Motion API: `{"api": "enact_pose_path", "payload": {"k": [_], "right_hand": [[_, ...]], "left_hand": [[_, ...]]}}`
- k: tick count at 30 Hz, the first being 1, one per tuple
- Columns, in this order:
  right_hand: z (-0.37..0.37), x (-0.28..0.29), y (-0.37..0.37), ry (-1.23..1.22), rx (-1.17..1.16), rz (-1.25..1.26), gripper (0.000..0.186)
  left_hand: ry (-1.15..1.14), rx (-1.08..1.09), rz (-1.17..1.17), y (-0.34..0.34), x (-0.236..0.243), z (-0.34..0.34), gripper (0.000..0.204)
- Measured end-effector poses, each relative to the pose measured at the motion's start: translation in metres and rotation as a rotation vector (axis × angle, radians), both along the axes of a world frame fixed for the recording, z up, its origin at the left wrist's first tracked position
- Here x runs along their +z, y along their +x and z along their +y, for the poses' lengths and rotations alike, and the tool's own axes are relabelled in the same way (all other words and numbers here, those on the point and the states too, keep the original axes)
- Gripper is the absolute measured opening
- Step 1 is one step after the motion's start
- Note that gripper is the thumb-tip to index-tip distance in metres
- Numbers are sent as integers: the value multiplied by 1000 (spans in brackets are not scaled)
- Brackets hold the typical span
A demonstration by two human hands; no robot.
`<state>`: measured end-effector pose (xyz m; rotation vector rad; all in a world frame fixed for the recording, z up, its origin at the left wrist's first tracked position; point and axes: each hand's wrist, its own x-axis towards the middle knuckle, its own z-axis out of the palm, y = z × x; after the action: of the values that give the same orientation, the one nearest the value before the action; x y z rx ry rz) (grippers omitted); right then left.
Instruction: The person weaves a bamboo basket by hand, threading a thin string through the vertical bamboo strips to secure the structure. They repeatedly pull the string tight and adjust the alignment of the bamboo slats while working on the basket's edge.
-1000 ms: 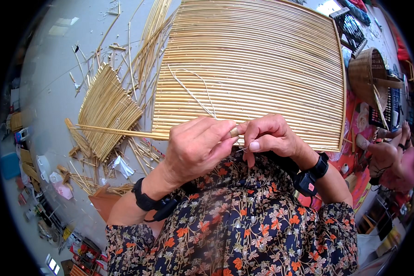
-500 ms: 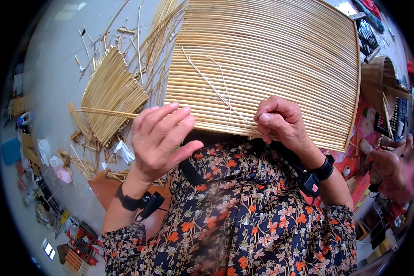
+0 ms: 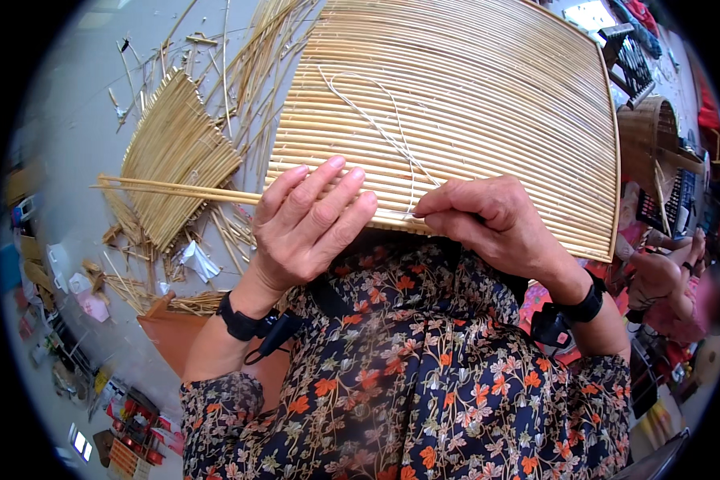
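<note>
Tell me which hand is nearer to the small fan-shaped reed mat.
Left. The left hand is to the right of the small reed mat and lower in the picture, at the near edge of the large mat; the right hand is farther right along that edge.

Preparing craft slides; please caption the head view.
Left hand across a slatted mat, right hand pinched at its edge beside pale thread.

The slatted mat (image 3: 472, 104) looks glossy and woody, the thread (image 3: 406, 150) matt
</note>
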<state>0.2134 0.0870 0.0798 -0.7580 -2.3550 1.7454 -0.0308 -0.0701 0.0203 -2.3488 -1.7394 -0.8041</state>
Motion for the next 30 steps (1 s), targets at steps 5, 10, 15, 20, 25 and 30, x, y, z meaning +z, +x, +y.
{"api": "enact_pose_path", "payload": {"k": [5, 10, 15, 20, 25, 30], "right_hand": [[17, 14, -7, -2, 160, -31, 19], [37, 25, -10, -30, 275, -77, 22], [49, 29, -16, -146, 314, -132, 22], [57, 33, -17, -164, 384, -149, 23], [62, 30, -20, -128, 442, -104, 25], [70, 36, -31, 15, 551, -63, 28]], "left_hand": [[44, -9, 22, 1, 9, 5, 21], [68, -9, 17, 2, 12, 8, 20], [60, -17, 21, 0, 16, 11, 19], [66, -33, 20, 0, 19, 12, 20], [70, -36, 19, -1, 19, 13, 20], [32, -50, -22, -1, 23, 15, 23]]}}
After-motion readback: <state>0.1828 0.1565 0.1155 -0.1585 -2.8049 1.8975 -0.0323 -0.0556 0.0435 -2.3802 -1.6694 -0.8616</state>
